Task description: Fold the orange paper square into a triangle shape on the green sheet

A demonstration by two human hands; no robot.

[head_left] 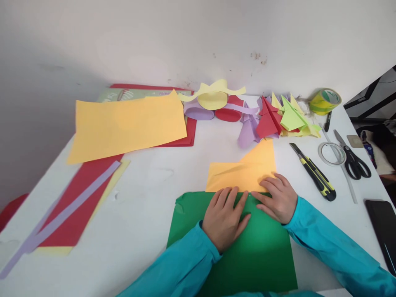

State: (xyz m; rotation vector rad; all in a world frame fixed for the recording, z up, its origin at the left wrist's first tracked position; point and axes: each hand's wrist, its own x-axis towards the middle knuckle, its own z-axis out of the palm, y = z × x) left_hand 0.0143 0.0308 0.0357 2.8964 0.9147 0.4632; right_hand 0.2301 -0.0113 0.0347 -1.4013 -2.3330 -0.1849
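**Pressing part-folded orange paper (230,177) at a green sheet's (260,260) far edge**

Touching its near edge with left hand (224,216) loosely spread, not gripping. Resting half-curled right hand (278,200) on its right end, can't tell if pinching. Also seeing white tape ring (325,161) over clear strip (350,185) beside scissors (350,159).

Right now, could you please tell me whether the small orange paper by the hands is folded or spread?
The small orange paper is folded: a straight edge crosses it, and a triangular part juts out beyond.
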